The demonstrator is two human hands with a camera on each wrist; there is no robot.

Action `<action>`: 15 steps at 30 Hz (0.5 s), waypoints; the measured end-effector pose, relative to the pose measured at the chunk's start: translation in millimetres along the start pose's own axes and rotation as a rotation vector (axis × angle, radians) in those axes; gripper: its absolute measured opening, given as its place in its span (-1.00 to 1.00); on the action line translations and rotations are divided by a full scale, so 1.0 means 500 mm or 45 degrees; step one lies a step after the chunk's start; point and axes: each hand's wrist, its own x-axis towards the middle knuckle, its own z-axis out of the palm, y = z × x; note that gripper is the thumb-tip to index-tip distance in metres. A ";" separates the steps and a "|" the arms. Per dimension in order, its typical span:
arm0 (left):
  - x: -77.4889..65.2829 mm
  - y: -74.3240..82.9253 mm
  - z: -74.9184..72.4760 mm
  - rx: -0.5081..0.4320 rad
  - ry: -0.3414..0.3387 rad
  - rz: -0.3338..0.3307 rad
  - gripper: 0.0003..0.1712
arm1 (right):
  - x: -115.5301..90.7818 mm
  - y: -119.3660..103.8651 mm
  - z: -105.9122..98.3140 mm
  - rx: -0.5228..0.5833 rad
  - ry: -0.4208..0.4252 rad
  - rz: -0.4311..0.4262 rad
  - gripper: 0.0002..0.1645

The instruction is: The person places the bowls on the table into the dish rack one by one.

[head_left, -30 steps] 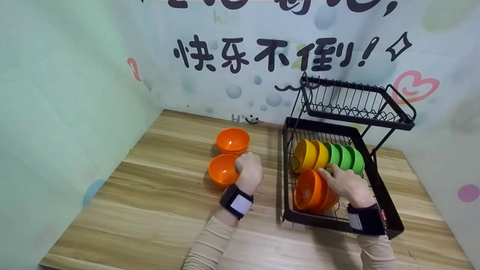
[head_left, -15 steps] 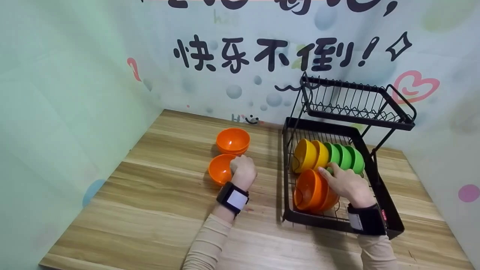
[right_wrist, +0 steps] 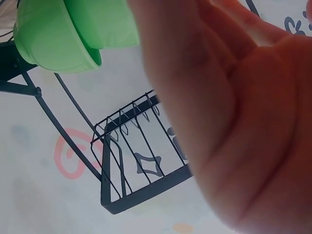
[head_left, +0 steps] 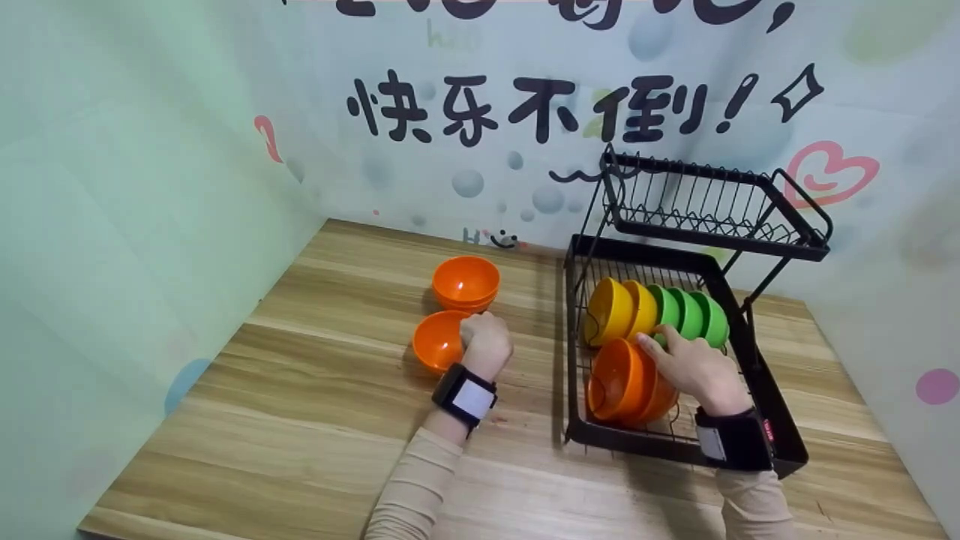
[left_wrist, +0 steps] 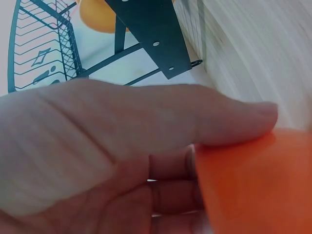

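Observation:
My left hand (head_left: 487, 345) pinches the right side of an orange bowl (head_left: 436, 343) on the table. In the left wrist view the thumb (left_wrist: 229, 117) lies along this bowl's wall, with the fingers curled on the other side. Right behind it stand nested orange bowls (head_left: 466, 281). My right hand (head_left: 697, 371) grips the orange bowls (head_left: 616, 381) standing on edge in the dish rack's front row, its thumb at a rim and other fingers hidden. Behind them are two yellow bowls (head_left: 609, 311) and three green bowls (head_left: 709, 321), also on edge.
The black two-tier dish rack (head_left: 686, 450) stands on the right of the wooden table (head_left: 300, 420). Its upper tier (head_left: 712, 236) overhangs the back of the lower tray. Printed cloth walls (head_left: 420, 187) close in the back and sides.
The left hand has shifted slightly left over the near orange bowl, and that bowl has moved a little left. The right hand stays in place at the rack.

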 end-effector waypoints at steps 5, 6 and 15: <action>-0.005 -0.002 -0.003 0.030 0.031 0.032 -0.72 | -0.001 0.000 -0.001 0.012 0.023 0.001 0.00; -0.006 -0.003 -0.005 0.032 0.032 0.042 -0.73 | -0.001 0.001 -0.001 0.014 0.031 0.002 0.00; -0.013 -0.003 -0.014 0.028 0.046 0.187 -0.71 | 0.001 0.002 -0.001 0.078 0.180 -0.003 -0.01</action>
